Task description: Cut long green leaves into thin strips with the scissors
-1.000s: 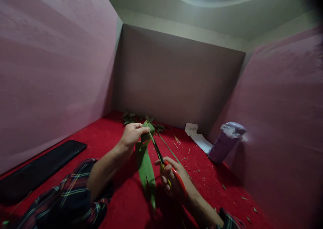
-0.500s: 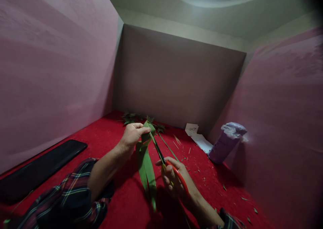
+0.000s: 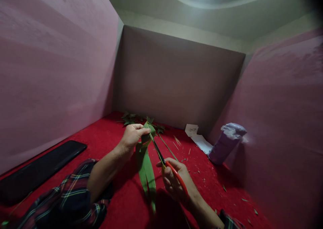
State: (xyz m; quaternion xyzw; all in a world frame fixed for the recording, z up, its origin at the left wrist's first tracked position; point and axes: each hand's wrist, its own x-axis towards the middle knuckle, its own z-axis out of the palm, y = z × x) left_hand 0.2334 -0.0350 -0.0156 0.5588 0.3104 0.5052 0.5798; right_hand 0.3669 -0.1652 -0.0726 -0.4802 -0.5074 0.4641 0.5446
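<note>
Head view showed the leaf (image 3: 146, 165) at lower centre of the frame, its top pinched firmly by the left hand (image 3: 132, 135). To its right, the right hand (image 3: 178, 180) had its grip curled around the scissors (image 3: 176, 174), blades (image 3: 159, 153) angled up-left toward the leaf's top.

The right hand (image 3: 173, 183) partly covers the scissors (image 3: 174, 172); the left hand (image 3: 132, 135) hides part of the leaf (image 3: 145, 165). The left edge cuts the black board (image 3: 42, 170). The far card's (image 3: 188, 127) marks (image 3: 193, 129): too small to tell.
</note>
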